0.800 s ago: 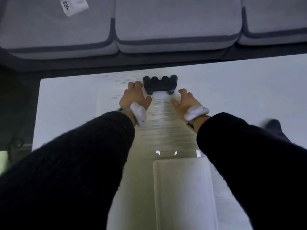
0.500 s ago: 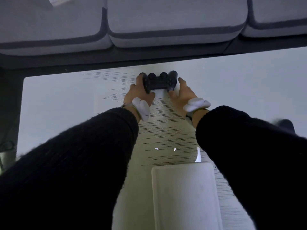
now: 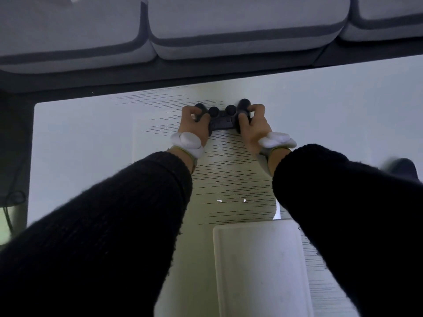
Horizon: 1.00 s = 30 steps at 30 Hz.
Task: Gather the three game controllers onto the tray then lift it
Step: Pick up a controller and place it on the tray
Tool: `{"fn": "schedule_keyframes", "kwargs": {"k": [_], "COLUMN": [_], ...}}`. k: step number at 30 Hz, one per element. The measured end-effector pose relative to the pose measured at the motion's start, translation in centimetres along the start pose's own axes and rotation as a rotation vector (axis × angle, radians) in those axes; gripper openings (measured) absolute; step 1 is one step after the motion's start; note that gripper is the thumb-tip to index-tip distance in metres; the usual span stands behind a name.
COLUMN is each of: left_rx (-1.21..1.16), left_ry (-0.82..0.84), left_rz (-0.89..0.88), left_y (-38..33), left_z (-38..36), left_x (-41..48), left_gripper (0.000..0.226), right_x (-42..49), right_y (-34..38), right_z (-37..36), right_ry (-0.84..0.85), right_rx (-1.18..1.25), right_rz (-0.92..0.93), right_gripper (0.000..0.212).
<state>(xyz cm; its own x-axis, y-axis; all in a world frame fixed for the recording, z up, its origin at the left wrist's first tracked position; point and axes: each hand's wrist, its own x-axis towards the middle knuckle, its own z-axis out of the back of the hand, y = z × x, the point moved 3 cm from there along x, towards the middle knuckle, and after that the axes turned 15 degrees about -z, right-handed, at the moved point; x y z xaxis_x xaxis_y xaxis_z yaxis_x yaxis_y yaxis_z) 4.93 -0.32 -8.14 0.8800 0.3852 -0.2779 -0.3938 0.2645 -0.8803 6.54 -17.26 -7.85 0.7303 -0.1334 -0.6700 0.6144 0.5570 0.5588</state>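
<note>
The person leaned over a pale table with a grey sofa just past its far edge. Both arms were stretched out in black sleeves.

A black game controller sat near the far edge of the table. The left hand had its fingers curled around the left end of it. The right hand had its fingers curled around the right end. Both hands were holding on. I could not tell if the controller was off the table or resting on it.

The white tray lay close to the person, well apart from the controller. Nothing could be seen on it, though the right sleeve hid part of one side. Another dark thing showed at the right edge of the table, but it was too blurry to name.

So this looked like the very first part of the job: getting one controller. Next, I think the hands would need to bring it back toward the person and set it down flat on the tray, leaving room for two more. The lift would come last.
</note>
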Motion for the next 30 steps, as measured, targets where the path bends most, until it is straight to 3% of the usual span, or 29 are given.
{"fn": "schedule_keyframes", "kwargs": {"k": [6,10,13,17,23,27,30], "left_rx": [-0.333,-0.427,-0.446,-0.485,-0.653,-0.762,-0.777], "left_ry": [-0.079,-0.052,-0.014,-0.017,-0.016,-0.004,0.059], "left_rz": [0.294,0.341,0.309,0.318,0.362,0.296,0.216], "left_y": [0.5,1.3,2.1,2.9,2.5,0.8,0.4], "left_z": [0.1,0.2,0.3,0.8,2.0,2.3,2.1], "left_x": [-2.7,-5.5,-7.2,-9.4,-11.3,-12.7,-13.9], "left_gripper": [0.042,0.057,0.051,0.01,0.017,0.022,0.027], "right_x": [-1.3,-2.2,-2.9,-4.5,-6.3,-8.4,-9.9], "right_y": [-1.3,-2.2,-2.9,-4.2,-6.0,-7.2,-9.0], "right_z": [0.3,-0.3,-0.5,-0.5,-2.3,-3.6,-4.4], "right_ry": [-0.01,-0.054,-0.046,-0.007,0.019,0.022,-0.015], "right_rx": [0.077,0.17,0.198,0.184,0.291,0.327,0.339], "right_rz": [-0.026,-0.032,-0.102,-0.162,-0.159,-0.217,-0.262], "right_gripper": [0.039,0.038,0.047,0.061,0.051,0.043,0.05]}}
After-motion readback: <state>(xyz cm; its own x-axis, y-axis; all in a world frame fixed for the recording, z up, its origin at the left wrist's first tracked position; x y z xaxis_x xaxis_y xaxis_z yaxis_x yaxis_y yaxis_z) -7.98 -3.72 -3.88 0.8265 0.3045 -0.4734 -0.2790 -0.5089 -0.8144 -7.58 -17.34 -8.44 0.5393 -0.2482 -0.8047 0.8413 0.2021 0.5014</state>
